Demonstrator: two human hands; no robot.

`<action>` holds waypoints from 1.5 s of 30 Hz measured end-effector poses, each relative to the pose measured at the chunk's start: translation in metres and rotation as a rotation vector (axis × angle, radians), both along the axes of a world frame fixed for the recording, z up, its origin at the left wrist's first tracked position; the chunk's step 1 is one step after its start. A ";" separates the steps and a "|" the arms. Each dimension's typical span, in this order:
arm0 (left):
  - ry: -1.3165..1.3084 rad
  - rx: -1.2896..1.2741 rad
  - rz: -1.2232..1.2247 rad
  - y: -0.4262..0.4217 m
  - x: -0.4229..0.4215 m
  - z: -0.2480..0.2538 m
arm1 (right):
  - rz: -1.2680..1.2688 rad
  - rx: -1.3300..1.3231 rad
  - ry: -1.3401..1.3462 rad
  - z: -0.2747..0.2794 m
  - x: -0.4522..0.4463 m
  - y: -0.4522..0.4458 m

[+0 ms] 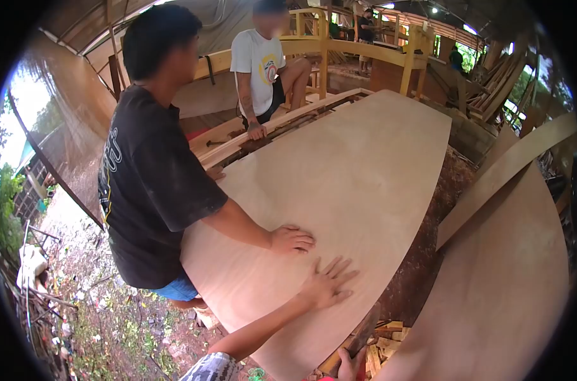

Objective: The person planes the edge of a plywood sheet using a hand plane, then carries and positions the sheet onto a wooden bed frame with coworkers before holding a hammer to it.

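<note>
My left hand (329, 283) lies palm down with fingers spread on a large pale plywood sheet (358, 171). The sheet has a curved edge on its right and narrows toward the far end. Just beyond my fingers, a co-worker's hand (292, 240) also presses flat on the sheet. At the bottom edge of the view, my right hand (349, 366) is partly visible beside a timber piece (366, 331) under the sheet's edge. Its fingers look curled, but what they hold is hidden.
A co-worker in a dark shirt (155, 184) leans over the sheet's left side. Another person in a white shirt (256, 57) is behind the frame. A second curved plywood sheet (504, 273) with a long strip (510, 171) stands at right. Wood offcuts (387, 343) lie below.
</note>
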State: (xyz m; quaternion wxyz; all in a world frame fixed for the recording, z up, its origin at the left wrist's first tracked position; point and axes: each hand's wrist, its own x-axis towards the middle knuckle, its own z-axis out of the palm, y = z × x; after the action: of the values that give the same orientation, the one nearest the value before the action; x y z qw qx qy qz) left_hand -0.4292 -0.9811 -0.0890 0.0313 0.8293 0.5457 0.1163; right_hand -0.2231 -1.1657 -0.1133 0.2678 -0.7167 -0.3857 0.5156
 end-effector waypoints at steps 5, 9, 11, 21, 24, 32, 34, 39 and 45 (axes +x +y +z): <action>-0.033 0.011 0.007 -0.002 -0.002 -0.002 | -0.336 0.144 0.542 -0.022 -0.025 -0.022; -0.060 -0.006 0.003 -0.001 -0.002 -0.006 | -0.345 0.164 0.578 -0.066 -0.022 -0.041; -0.066 -0.002 0.006 -0.001 -0.002 -0.007 | -0.121 0.226 -0.032 -0.105 -0.019 -0.052; -0.115 -0.101 -0.141 -0.029 -0.013 -0.022 | -0.306 0.103 0.837 -0.011 -0.023 -0.085; -0.059 -0.088 -0.272 -0.103 -0.033 0.006 | -0.325 0.220 0.555 -0.008 -0.016 -0.092; 0.246 -0.468 -0.186 -0.235 -0.072 0.039 | -0.516 0.212 0.699 -0.064 0.003 -0.100; 0.139 -0.408 -0.166 -0.243 -0.078 0.026 | -0.495 0.238 0.622 -0.046 -0.007 -0.095; 0.068 -0.307 -0.149 -0.245 -0.077 0.019 | -0.384 0.264 0.617 -0.053 -0.018 -0.088; 0.113 -0.330 -0.125 -0.240 -0.079 0.024 | -0.452 0.089 0.633 -0.047 -0.047 -0.097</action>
State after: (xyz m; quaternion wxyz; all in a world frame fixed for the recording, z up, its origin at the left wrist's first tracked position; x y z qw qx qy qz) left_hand -0.5080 -1.2209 -0.0651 0.1435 0.8505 0.5055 -0.0238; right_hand -0.2699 -1.2632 -0.1608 0.5112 -0.5769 -0.1383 0.6219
